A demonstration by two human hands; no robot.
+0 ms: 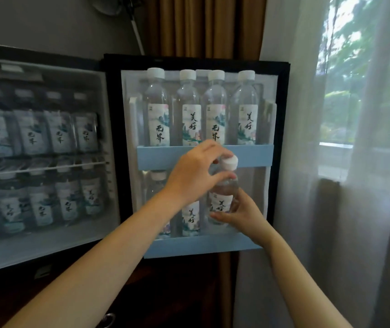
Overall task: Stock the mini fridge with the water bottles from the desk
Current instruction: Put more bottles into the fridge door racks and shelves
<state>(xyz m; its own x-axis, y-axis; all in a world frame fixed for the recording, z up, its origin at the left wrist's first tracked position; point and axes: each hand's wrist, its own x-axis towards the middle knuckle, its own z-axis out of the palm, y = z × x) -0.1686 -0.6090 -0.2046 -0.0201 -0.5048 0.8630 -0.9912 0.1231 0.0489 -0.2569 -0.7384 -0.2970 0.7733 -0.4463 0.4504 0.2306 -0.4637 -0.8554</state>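
Note:
Both of my hands hold one clear water bottle (224,192) with a white cap and a painted label, tilted slightly in front of the open fridge door (281,138). My left hand (196,176) grips its neck and shoulder from the left. My right hand (241,214) curls round its lower body from the right. The bottle hangs over the lower door shelf (203,245), where two bottles (190,216) stand at the left. The upper door shelf (255,155) carries several upright bottles (247,110).
The mini fridge cabinet (47,242) stands open at the left, with several bottles on both wire shelves. A sheer white curtain (307,162) and a window are close on the right. Brown drapes hang behind the door. Dark wooden furniture (177,292) lies below.

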